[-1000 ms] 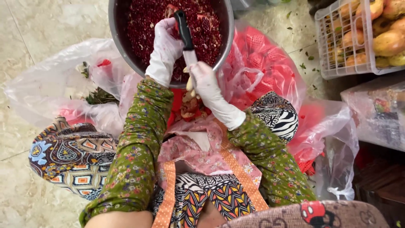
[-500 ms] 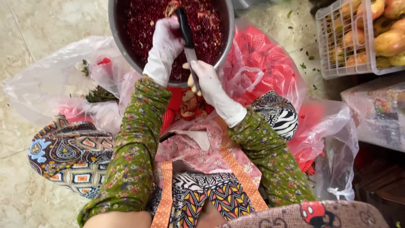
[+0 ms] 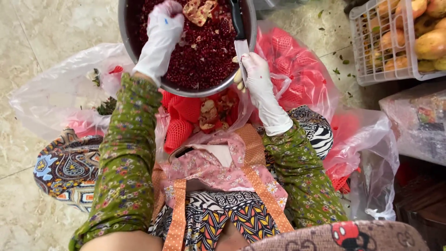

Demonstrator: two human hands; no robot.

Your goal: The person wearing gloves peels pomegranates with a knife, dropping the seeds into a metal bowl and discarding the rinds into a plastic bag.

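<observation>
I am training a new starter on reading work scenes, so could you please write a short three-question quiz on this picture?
1. True or false: the left hand in its white glove reaches into the round metal bowl of dark red pomegranate seeds.
2. What does the right hand hold? A) a black-handled knife B) a spoon C) a fruit
3. What stands at the upper right?

Key:
1. True.
2. A; it grips the knife by the blade end, with the handle pointing over the bowl.
3. A white plastic crate of yellow-orange fruit.
</observation>
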